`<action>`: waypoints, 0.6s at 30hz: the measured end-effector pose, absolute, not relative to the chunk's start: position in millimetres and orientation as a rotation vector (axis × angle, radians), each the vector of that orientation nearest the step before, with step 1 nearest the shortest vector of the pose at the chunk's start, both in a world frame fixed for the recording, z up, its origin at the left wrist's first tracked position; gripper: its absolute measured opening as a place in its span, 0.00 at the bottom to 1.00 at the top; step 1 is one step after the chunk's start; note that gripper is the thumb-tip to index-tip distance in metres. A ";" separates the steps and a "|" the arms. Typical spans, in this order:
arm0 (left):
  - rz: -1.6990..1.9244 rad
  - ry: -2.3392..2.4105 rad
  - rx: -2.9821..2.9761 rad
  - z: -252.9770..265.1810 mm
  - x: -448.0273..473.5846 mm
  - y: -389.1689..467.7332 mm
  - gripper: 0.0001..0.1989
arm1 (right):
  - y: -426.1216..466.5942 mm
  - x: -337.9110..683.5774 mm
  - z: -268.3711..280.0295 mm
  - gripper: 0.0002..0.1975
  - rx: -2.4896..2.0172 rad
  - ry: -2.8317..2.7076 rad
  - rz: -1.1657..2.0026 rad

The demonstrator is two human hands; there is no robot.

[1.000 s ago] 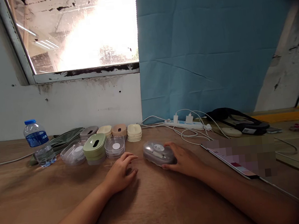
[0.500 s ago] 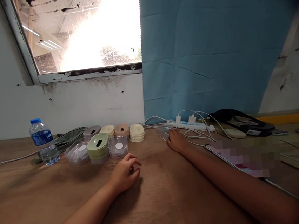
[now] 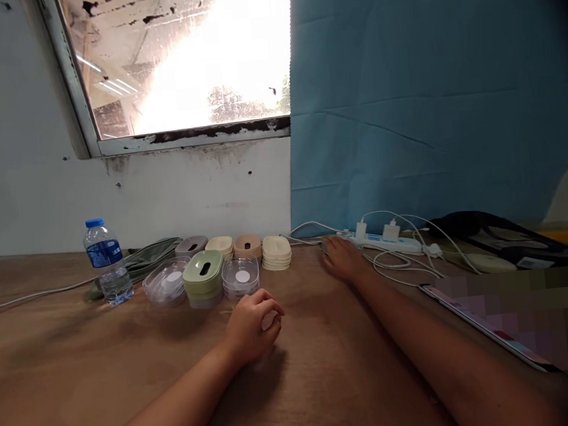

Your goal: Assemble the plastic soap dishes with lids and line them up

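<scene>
My left hand (image 3: 255,327) rests near the middle of the wooden table, fingers loosely curled, with a gap between thumb and forefinger and nothing in it. Just beyond it stands a stack of clear plastic containers (image 3: 240,275) with a white round label. Beside that are a green lidded box (image 3: 202,278) and more clear containers (image 3: 165,285). Farther off, my right hand (image 3: 342,258) reaches toward the wall, its fingers bent down over a small greyish thing, mostly hidden under them. A stack of cream boxes (image 3: 276,253) stands to its left.
At the left are a water bottle (image 3: 108,263) and a grey-green pouch (image 3: 152,259). A white power strip (image 3: 392,241) with plugs and cables lies right of my right hand. A tablet-like screen (image 3: 496,330), partly blurred out, and a black strapped item (image 3: 507,238) lie farther right.
The view has turned left, so everything sits farther right. My right hand has shifted slightly, and the greyish thing under it is now mostly covered. My left hand keeps its loosely curled pose.
</scene>
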State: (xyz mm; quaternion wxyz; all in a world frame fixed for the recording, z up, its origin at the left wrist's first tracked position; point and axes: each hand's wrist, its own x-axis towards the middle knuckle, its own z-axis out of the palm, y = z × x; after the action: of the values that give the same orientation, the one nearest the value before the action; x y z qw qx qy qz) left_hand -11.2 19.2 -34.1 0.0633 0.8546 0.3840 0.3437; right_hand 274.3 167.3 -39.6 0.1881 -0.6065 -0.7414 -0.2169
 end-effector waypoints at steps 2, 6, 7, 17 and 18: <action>1.079 1.149 2.665 -32.3 -13.3 21.0 0.08 | 171.9 252.6 -28.0 0.20 -1.547 -2.238 -0.548; 1.167 1.199 2.811 -29.0 -23.5 28.9 0.08 | 183.2 206.2 -11.4 0.13 -1.320 -2.423 -0.400; 1.189 1.231 2.832 -28.4 -27.0 31.3 0.08 | 185.4 196.3 -10.5 0.12 -1.296 -2.443 -0.370; 1.300 1.607 2.888 -31.9 -52.3 53.5 0.13 | 190.7 166.0 -11.0 0.12 -1.304 -2.233 -0.216; 1.282 1.617 2.893 -32.5 -53.3 54.9 0.13 | 186.9 169.2 -6.5 0.11 -1.281 -2.195 -0.212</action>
State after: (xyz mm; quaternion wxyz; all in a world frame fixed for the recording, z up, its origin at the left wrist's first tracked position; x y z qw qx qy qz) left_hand -53.3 54.9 -32.5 -0.2045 0.7969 0.4454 0.3531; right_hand 169.2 186.9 -6.5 0.2916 -0.4805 -0.8233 -0.0797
